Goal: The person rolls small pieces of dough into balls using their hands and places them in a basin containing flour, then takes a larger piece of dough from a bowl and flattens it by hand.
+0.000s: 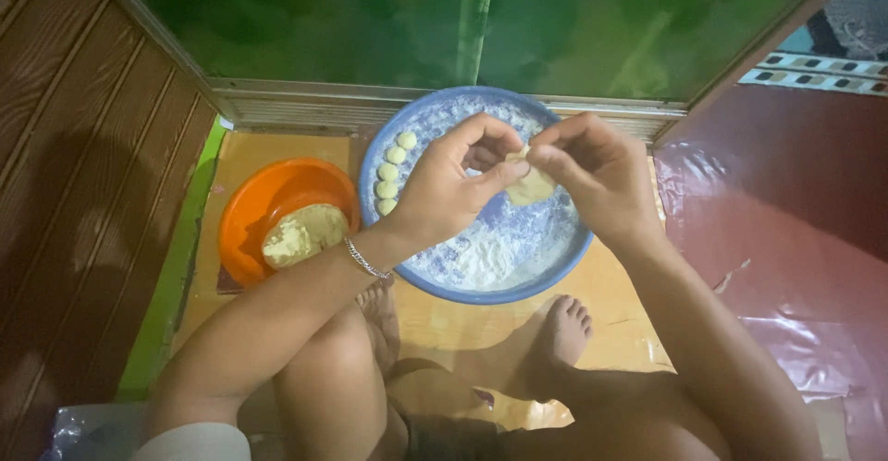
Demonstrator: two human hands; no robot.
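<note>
Head view, looking down at a person seated on the floor [610, 304], knees drawn up, bare feet near a blue bowl.

Left hand [458, 179]: fingers curled inward, thumb and fingertips pinched on the near edge of a small piece of dough [532, 186]. A thin silver bracelet [367, 262] sits at the left wrist.

Right hand [592, 170]: fingers bent and closed on the far edge of the same piece of dough, thumb hidden behind the fingers.

Dough: pale yellow, flattened, roughly oval, held between both hands in the air just above the blue bowl [564, 262]. It does not touch the flour below, as far as I can tell.

Blue bowl: wide, round, shallow, resting on the floor directly in front of the feet. Inside lies a layer of white flour [481, 258], thickest toward the near side. Along the left inner wall lies a row of five small dough balls [391, 172], pale, round, close together and running in a curve from far to near.

Orange bowl [254, 211]: smaller, just beside the blue bowl on its left, rims near or touching; cannot tell which. It holds a lump of yellowish dough [303, 234], uneven on top, lying against the near right wall.

Surroundings: brown wooden panelling [83, 165] to the left, a green glass door [416, 17] with a metal frame behind the bowls, red sheet [786, 221] to the right.
</note>
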